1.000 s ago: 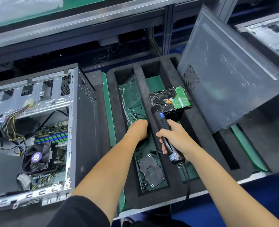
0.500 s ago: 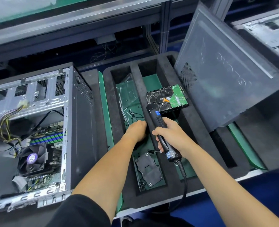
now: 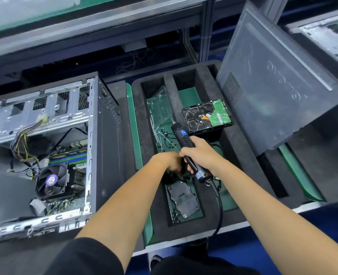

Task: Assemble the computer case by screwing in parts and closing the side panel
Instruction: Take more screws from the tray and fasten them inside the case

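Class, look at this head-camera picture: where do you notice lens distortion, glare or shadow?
Head view: wide-angle bending curves the bench rails near the edges; soft glare washes the leaning side panel; the left hand sits in shadow beneath the right hand and screwdriver, hiding its fingers.

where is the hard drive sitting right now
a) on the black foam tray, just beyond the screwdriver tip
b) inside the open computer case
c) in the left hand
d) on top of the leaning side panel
a, the hard drive lies board side up on the foam tray, just past the tip of the electric screwdriver that the right hand grips.
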